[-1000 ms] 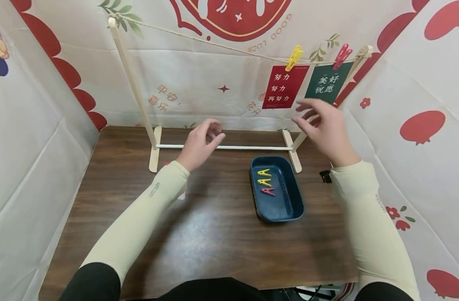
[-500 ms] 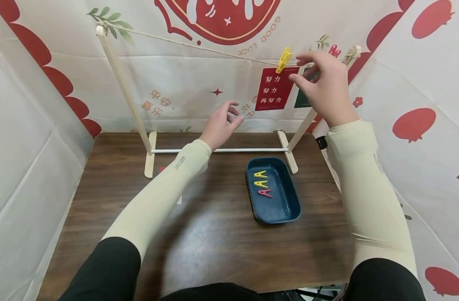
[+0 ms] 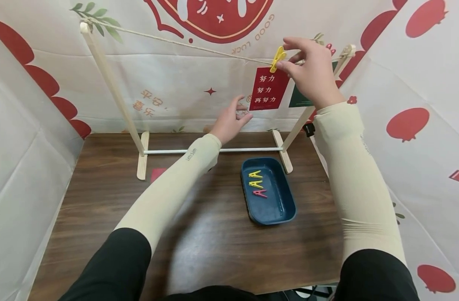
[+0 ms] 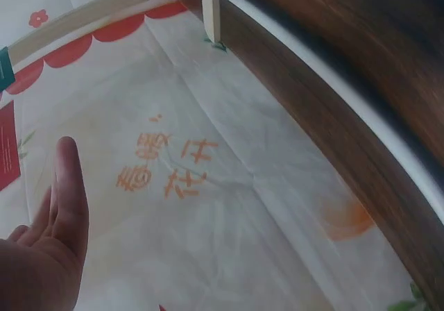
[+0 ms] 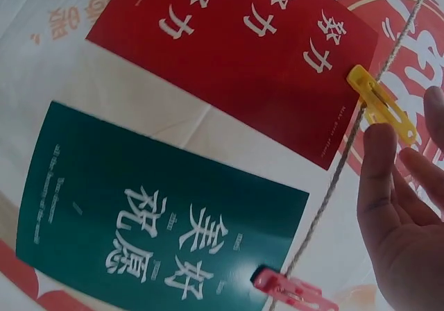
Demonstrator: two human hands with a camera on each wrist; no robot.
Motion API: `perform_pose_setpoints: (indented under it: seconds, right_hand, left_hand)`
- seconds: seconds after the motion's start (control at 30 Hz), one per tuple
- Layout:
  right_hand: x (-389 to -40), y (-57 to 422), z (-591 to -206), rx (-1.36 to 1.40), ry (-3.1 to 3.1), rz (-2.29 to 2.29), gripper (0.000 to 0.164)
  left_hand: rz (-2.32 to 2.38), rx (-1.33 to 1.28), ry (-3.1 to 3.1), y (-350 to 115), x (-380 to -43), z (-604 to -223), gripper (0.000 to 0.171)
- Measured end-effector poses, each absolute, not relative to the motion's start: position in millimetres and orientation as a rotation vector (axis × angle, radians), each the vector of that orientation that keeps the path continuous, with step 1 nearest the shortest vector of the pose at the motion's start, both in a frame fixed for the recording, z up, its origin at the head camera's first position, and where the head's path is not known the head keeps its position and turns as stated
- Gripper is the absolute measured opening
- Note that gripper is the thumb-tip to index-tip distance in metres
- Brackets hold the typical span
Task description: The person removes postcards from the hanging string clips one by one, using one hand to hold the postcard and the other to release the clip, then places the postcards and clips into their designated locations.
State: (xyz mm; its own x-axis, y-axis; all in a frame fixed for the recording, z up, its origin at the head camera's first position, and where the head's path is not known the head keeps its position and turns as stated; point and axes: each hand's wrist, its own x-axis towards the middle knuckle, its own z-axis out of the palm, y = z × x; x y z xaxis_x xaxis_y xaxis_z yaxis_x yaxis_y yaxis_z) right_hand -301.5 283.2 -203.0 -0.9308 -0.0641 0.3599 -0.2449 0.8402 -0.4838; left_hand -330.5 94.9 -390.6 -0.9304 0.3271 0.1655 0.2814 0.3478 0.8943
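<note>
My right hand is up at the rope, its thumb and fingers spread around the yellow clothespin. In the right wrist view the thumb tip is close to that clothespin; whether it touches, I cannot tell. The clothespin holds a red card on the rope. Beside it hangs a green card, clipped by a pink clothespin and partly hidden by my right hand in the head view. Below and left of the red card, my left hand is raised with loose fingers and holds nothing.
A wooden frame with a white crossbar carries the rope. On the brown table stands a blue tray with two yellow clothespins and a pink one. A pinkish-red card shows behind my left sleeve.
My right hand has risen and moved left, from in front of the green card to the yellow clothespin. My left hand has moved up and right, toward the red card.
</note>
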Motion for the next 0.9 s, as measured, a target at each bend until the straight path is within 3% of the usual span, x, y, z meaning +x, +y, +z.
perform_pose_setpoints:
  seconds: [0.17, 0.47, 0.9]
  right_hand:
    - [-310.7, 276.4, -202.7, 0.213, -2.697, 0.842, 0.051]
    - [-316.4, 277.1, -201.1, 0.192, -2.644, 0.99, 0.038]
    - [-308.5, 266.3, -191.4, 0.177, -2.124, 1.511, 0.015]
  left_hand:
    - [1.773, 0.583, 2.48, 101.9, -329.5, -392.9, 0.064]
    - [1.841, 0.608, 2.541, 104.2, -322.7, -392.1, 0.025]
    - [1.778, 0.662, 2.611, 91.9, -315.2, -395.8, 0.022]
